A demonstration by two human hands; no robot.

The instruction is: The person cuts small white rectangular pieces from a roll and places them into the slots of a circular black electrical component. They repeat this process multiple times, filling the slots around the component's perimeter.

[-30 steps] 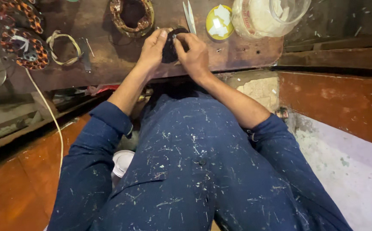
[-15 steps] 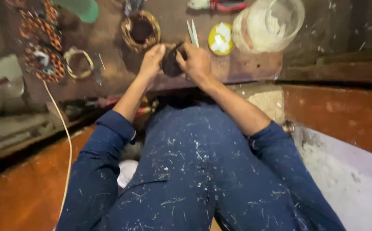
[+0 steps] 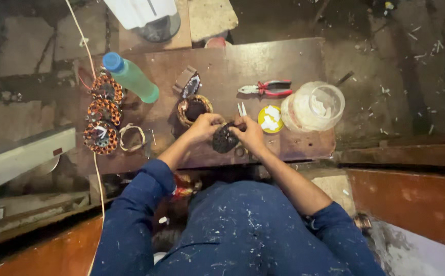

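Both hands meet over a dark, round motor core (image 3: 225, 139) at the near middle of the low wooden board (image 3: 304, 61), just in front of the person's knees. The left hand (image 3: 204, 126) comes in from the left with its fingers curled close over the core's upper left edge, gripping it; the thumb and forefinger look pinched together, though what lies between them is too small to tell. The right hand (image 3: 250, 135) closes on the core from the right, fingers bent and bunched tight against its rim, knuckles up. Neither hand is spread; both are narrow and holding the same piece, which sits between them, touching both palms' edges.

Just behind the left hand lies a copper-wound ring (image 3: 195, 109), near but apart from the fingers. A pair of pale tweezers (image 3: 242, 109) lies just behind the right hand, and beside that a yellow lid (image 3: 270, 119) with white scraps on it. Next to the lid stands a clear plastic jar (image 3: 314, 106), and red-handled pliers (image 3: 268, 88) lie behind it. Far to the left, three copper-wound stators (image 3: 102, 115) sit in a row at the board's edge, with a green bottle (image 3: 130, 76) lying tilted beside them and a small wire loop (image 3: 132, 137) near the nearest one
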